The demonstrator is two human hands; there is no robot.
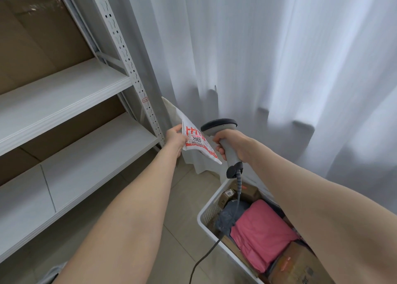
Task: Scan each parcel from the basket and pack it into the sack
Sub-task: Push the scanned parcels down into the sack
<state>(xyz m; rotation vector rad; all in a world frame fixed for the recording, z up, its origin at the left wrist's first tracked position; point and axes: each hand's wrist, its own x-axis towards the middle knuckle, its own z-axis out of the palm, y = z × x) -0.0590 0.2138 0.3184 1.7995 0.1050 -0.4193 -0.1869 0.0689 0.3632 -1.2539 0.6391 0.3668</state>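
We found the left hand point(175, 140) grasping a white parcel point(196, 141) with red print by its edge. The parcel was held up in the air, a label on it reading 2005. The right hand point(231, 144) was clenched round the grip of a grey scanner point(219, 125), whose head sat just beside the parcel. The scanner's cable point(206, 255) hung down across the white basket point(202, 217) at lower right. The basket held a pink parcel point(262, 234), a grey parcel point(231, 214) and cardboard boxes point(300, 264). Metal shelving point(64, 86) stood to the left, and a white curtain point(279, 58) hung behind.
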